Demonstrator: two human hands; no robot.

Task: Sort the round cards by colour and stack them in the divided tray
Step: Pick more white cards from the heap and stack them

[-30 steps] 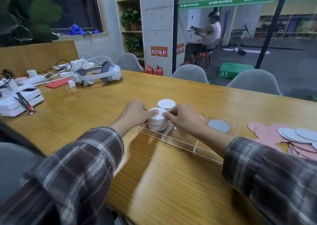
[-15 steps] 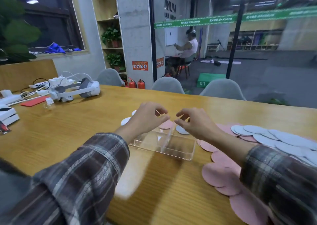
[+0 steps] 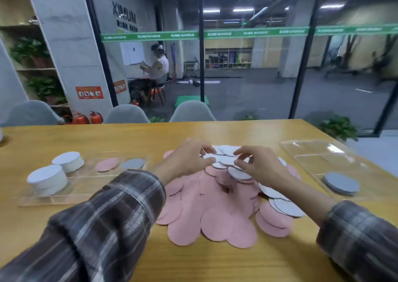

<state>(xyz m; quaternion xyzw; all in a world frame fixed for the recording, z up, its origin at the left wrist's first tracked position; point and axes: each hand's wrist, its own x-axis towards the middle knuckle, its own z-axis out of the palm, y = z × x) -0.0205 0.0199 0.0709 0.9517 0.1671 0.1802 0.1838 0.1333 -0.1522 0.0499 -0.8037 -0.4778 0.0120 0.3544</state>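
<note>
Your left hand (image 3: 189, 160) and right hand (image 3: 261, 170) meet over the heap of pink cards (image 3: 215, 206) in the middle of the desk (image 3: 129, 137), fingers curled, pinching the grey cards (image 3: 226, 160) on top; the divided tray (image 3: 53, 200) lies well left

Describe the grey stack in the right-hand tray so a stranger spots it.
On the wooden table, find the clear tray at the right. The low grey stack lies alone at its near end; the left tray holds white stacks.
</note>
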